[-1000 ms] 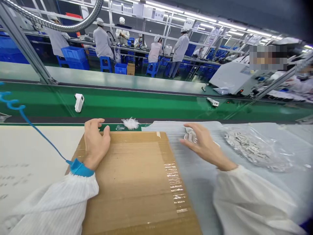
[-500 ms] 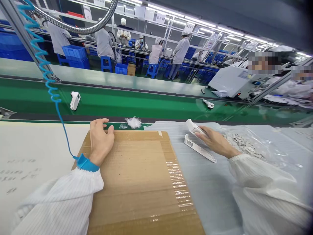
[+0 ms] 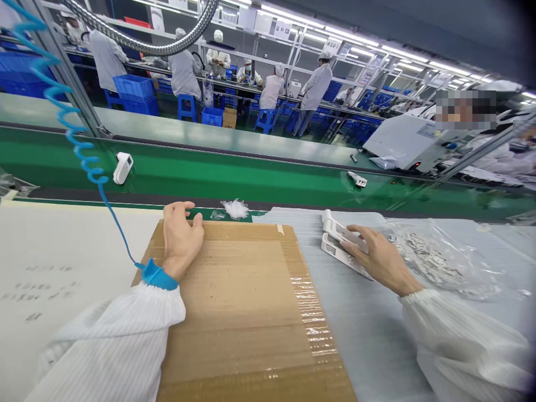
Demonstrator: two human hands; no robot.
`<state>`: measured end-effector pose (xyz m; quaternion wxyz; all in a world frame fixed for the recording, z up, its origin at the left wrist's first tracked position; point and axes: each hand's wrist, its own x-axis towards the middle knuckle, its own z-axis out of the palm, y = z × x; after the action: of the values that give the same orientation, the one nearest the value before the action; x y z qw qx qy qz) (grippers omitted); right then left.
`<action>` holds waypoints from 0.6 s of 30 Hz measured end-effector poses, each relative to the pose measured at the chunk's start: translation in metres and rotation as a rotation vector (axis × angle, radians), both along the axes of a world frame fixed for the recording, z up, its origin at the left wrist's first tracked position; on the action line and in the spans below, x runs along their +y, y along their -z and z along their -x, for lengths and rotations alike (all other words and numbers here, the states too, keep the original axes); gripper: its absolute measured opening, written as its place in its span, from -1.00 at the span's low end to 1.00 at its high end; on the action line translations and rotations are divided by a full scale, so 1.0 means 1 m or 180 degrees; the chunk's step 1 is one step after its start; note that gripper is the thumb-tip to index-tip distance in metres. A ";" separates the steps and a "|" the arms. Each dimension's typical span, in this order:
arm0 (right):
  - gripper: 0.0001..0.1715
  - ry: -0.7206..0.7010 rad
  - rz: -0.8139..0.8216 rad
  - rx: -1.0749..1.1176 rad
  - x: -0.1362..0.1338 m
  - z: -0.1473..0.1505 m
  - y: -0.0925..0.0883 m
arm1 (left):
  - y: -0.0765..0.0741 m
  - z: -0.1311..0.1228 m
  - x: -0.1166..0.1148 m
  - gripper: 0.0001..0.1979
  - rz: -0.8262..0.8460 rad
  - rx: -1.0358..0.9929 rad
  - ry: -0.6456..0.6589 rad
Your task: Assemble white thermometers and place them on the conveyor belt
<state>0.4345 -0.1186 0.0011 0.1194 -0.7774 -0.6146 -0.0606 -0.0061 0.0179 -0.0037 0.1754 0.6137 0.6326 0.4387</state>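
Observation:
My left hand (image 3: 182, 237), with a blue strap (image 3: 157, 274) at its wrist, rests on the upper left corner of a taped cardboard box (image 3: 243, 312). Its fingers are apart and curved, with nothing between them. To the right of the box, my right hand (image 3: 383, 259) has its thumb and fingers on a white plastic device (image 3: 335, 228). The device is low over a second long white part (image 3: 341, 255), which lies on the grey foam sheet (image 3: 355, 318). Whether the two touch is unclear.
A plastic bag of small parts (image 3: 435, 259) lies right of my right hand. Beyond the box are clear plastic scraps (image 3: 235, 209) and a green conveyor (image 3: 234, 176) carrying a white device (image 3: 123, 168) and another white item (image 3: 357, 179). People in white coats work behind.
My right hand has lowered the white device closer to the long white part. The conveyor device at left has shifted slightly left against the box. My left hand keeps its place on the box.

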 end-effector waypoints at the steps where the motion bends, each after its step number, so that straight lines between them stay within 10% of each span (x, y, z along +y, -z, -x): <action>1: -0.41 0.0102 -0.0018 0.0089 0.003 -0.001 0.000 | 0.000 0.000 0.000 -0.74 0.0004 -0.0001 -0.0001; 18: -0.53 0.0201 -0.0044 0.0028 0.023 -0.007 0.006 | 0.000 -0.001 0.002 -0.73 0.0066 -0.0044 -0.0015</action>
<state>0.4413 -0.0960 -0.0046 0.1254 -0.7958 -0.5888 -0.0652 -0.0053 0.0194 -0.0039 0.1850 0.6073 0.6373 0.4368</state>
